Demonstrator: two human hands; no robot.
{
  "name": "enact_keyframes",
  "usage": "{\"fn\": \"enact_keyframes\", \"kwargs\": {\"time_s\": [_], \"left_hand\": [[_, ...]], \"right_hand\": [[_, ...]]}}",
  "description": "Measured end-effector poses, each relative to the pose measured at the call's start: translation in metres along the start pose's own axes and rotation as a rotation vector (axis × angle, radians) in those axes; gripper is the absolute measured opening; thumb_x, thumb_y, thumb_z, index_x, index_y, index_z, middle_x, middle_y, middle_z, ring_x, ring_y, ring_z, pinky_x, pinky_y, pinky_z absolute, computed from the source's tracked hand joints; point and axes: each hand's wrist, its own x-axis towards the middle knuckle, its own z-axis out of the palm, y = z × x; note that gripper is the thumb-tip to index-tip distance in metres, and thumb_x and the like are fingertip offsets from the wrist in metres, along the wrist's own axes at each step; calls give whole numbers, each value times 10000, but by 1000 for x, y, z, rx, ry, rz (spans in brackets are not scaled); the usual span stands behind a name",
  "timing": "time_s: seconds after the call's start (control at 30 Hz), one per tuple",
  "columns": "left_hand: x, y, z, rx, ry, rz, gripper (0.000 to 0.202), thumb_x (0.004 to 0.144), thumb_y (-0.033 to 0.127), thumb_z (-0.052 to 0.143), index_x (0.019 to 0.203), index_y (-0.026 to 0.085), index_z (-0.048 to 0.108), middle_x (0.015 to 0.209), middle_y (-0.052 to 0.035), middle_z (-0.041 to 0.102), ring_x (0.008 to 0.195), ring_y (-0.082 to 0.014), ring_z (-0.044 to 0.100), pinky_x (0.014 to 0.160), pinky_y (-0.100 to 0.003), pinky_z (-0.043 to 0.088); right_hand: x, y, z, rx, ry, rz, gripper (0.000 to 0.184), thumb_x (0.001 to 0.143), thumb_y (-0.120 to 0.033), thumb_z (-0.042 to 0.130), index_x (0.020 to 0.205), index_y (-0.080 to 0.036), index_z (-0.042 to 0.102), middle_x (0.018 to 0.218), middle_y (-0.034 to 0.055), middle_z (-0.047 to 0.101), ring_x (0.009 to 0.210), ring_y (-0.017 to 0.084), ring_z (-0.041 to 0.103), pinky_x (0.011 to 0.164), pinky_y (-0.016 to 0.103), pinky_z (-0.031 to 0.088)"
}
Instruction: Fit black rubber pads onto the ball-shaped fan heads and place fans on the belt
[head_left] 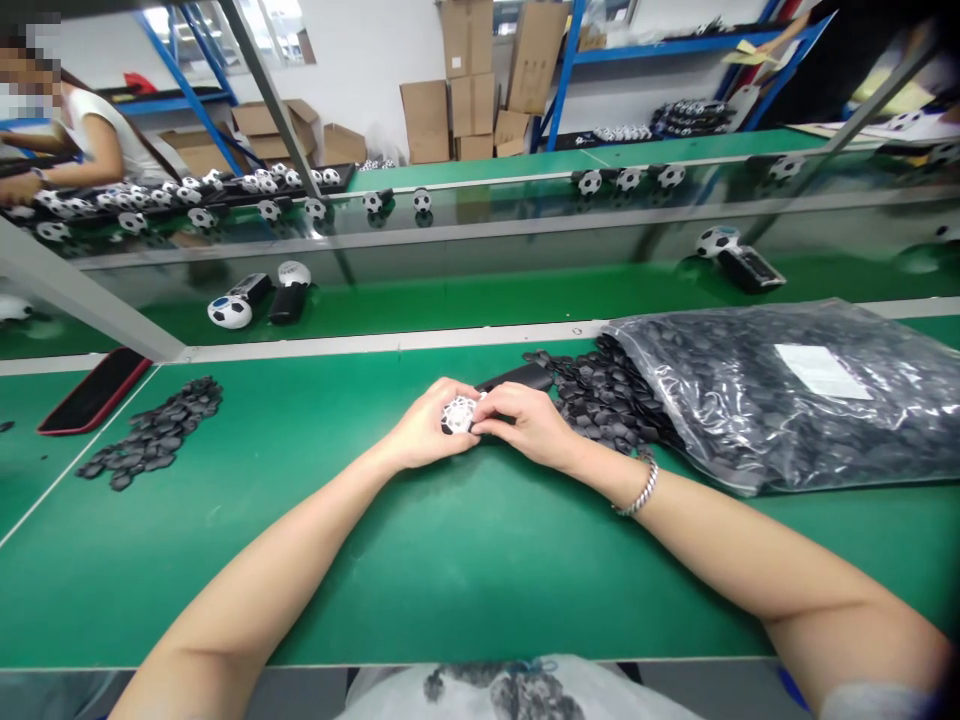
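White ball (pixel 458 414) — partly hidden by the hands (pixel 421 430).

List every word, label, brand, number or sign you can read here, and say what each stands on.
No text is legible.
White label on the clear plastic bag: too blurred to read.
White sticker on the cardboard box: too small.
Blue patch on the soccer ball behind the bag: too small.
Patterned ball in the left hand: no lettering discernible.

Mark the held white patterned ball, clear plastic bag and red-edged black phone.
White ball (pixel 458 414): head view, visible front.
Clear plastic bag (pixel 791 428): head view, upper film.
Red-edged phone (pixel 97 391): head view, dark top.
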Motion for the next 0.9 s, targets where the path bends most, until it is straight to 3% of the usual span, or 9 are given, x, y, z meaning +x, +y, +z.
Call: {"fn": "enact_keyframes", "kwargs": {"time_s": [0.4,0.67,0.9], "left_hand": [[0,-1,1,-17,1,-4,424,643,223,645,1046,186,517,1058,-49,534,1010,-197,510,915,-341,394],[-2,3,8,6,56,17,347,641,189,607,980,193,534,1010,-50,548,968,-208,509,874,-358,409],[-2,2,8,-13,49,-1,407,605,201,637,998,192,529,1028,-58,538,971,-219,508,862,-357,414]], "right_hand": [[2,2,-1,-4,-39,7,74,769,-133,690,763,-179,631,756,-1,609,755,153,537,690,250,404],[4,8,-8,-72,-39,89,196,723,-327,745,761,-195,605,798,1,584,776,166,515,681,263,391],[7,17,-11,-43,-147,83,231,770,-437,673,738,-217,609,775,-1,592,760,180,507,689,291,383]]}}
